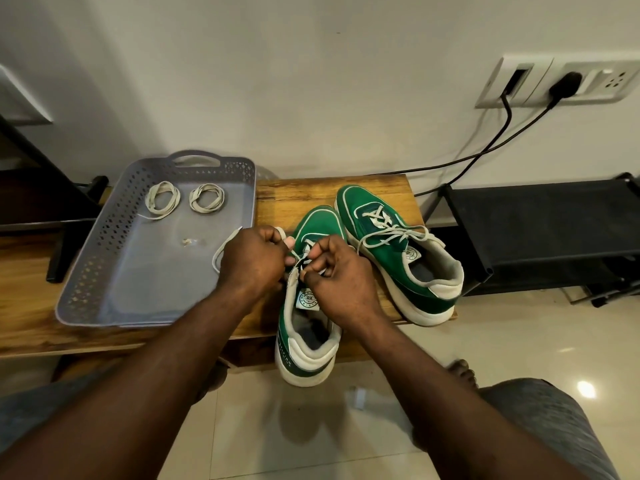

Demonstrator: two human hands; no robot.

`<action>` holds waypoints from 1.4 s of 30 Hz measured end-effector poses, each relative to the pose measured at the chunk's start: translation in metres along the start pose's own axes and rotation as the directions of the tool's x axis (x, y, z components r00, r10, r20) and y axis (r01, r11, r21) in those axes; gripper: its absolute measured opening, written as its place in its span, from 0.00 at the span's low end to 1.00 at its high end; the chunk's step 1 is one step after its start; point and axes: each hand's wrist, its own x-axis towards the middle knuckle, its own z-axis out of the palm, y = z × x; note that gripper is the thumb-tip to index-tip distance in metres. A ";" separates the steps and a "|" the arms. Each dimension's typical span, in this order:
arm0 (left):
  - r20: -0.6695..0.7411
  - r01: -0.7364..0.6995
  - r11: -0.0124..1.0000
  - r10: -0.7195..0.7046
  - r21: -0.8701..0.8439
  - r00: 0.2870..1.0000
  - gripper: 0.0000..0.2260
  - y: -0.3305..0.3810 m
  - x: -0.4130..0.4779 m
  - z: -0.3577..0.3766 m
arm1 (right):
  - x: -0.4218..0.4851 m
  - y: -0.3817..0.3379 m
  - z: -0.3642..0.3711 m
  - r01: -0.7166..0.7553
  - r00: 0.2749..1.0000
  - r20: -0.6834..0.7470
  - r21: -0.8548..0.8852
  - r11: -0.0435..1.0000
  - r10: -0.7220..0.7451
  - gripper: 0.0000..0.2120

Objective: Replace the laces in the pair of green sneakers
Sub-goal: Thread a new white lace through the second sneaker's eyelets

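Observation:
Two green sneakers with white soles sit on a low wooden table (311, 192). The near sneaker (308, 327) hangs its heel over the table's front edge. My left hand (252, 261) and my right hand (336, 271) are both closed on its white lace (221, 251) above the eyelets, and a loop of that lace trails left over the tray's rim. The far sneaker (398, 251) lies to the right with its lace (391, 233) tied in a bow. Two coiled laces (162, 199) (207, 199) lie in the grey tray (97, 271).
The grey perforated tray takes up the table's left half, with a small scrap (188, 241) in it. A black shoe rack (540, 233) stands to the right. Black cables (485, 150) run from wall sockets (554, 81) down behind the table. My knees and a foot are below.

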 end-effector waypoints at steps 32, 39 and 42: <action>0.266 0.100 0.995 -0.091 -0.020 0.960 0.05 0.008 -0.005 -0.018 | 0.014 0.005 -0.011 -0.138 0.985 0.123 0.144 0.980 0.121 0.12; 0.252 0.043 0.999 -0.047 0.019 0.967 0.07 0.005 -0.005 -0.016 | 0.011 0.007 -0.005 -0.131 0.990 0.075 0.127 0.983 0.122 0.12; 0.253 0.033 0.999 -0.036 0.018 0.967 0.06 0.004 -0.004 -0.015 | 0.013 0.009 -0.004 -0.128 0.990 0.067 0.104 0.986 0.121 0.12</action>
